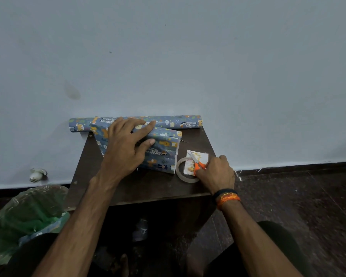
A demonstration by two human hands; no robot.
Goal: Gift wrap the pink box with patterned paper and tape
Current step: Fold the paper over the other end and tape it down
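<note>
Dark wooden table (pixel 144 186) against pale blue wall (pixel 188 56), dark speckled floor (pixel 298 196)

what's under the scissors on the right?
The orange-handled scissors lie on a white printed card, which overlaps the tape roll on the dark table. The right hand covers the handles and whatever lies beneath them.

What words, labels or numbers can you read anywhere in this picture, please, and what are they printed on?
Small white card under the orange-handled scissors: a short red word, upside down and too blurred to read.
Wrapped box and paper roll: cartoon animals only, no lettering visible.
Tape ring: no print visible.
Nothing else carries text.
</note>
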